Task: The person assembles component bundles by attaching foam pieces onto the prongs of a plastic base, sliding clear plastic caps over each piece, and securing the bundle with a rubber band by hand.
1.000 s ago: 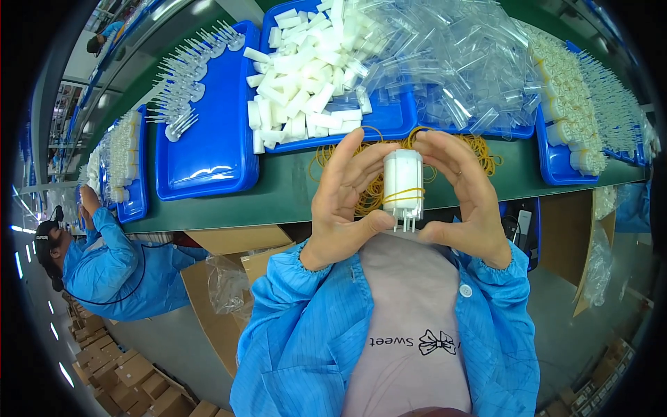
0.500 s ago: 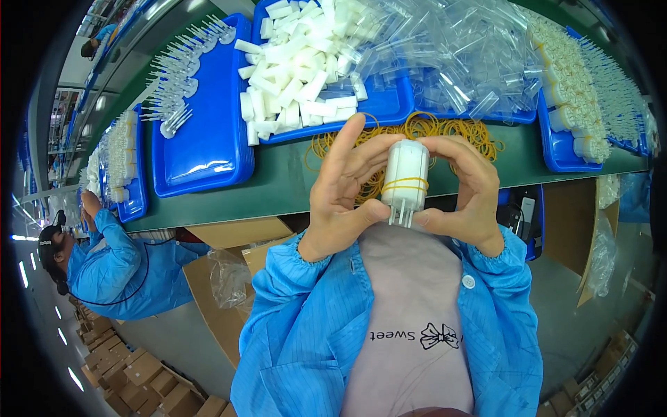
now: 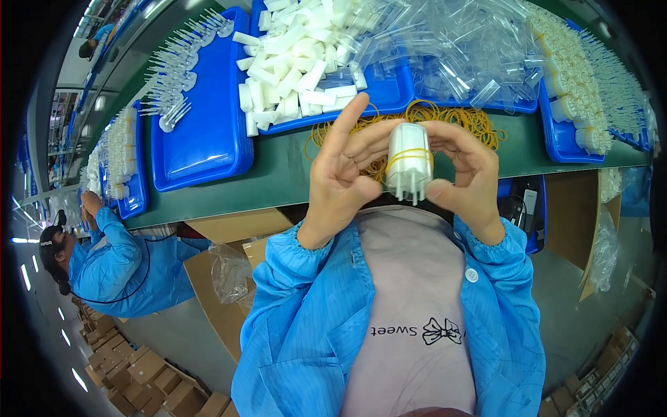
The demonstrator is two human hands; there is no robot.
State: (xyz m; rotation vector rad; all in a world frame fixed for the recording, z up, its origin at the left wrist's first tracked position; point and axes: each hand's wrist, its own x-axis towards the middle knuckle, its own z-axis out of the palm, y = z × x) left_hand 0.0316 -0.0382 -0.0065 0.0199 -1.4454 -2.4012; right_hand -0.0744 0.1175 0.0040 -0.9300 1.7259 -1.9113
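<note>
Between my two hands is a banded bundle [image 3: 410,156]: a short whitish cylinder with a clear outer layer, a yellow rubber band round its middle and thin pale prongs at the end nearest me. My left hand [image 3: 342,174] curls round its left side, fingers behind it, index finger raised and thumb near the pronged end. My right hand [image 3: 469,170] grips its right side, thumb close to the prongs. Behind my hands lies a heap of yellow rubber bands [image 3: 479,128] on the green table [image 3: 278,167]. The fingertips behind the bundle are partly hidden.
Blue trays hold white blocks [image 3: 306,66], clear plastic pieces [image 3: 458,55] and, at right, rows of banded bundles [image 3: 570,97]. Another blue tray [image 3: 201,139] bears pronged clear pieces [image 3: 170,76]. A co-worker [image 3: 132,257] sits at left. Cardboard boxes [image 3: 226,226] stand below the table.
Both hands have risen slightly with the bundle. Its pronged end has tipped toward me, showing more of that end. The left thumb has drawn a little away from the prongs.
</note>
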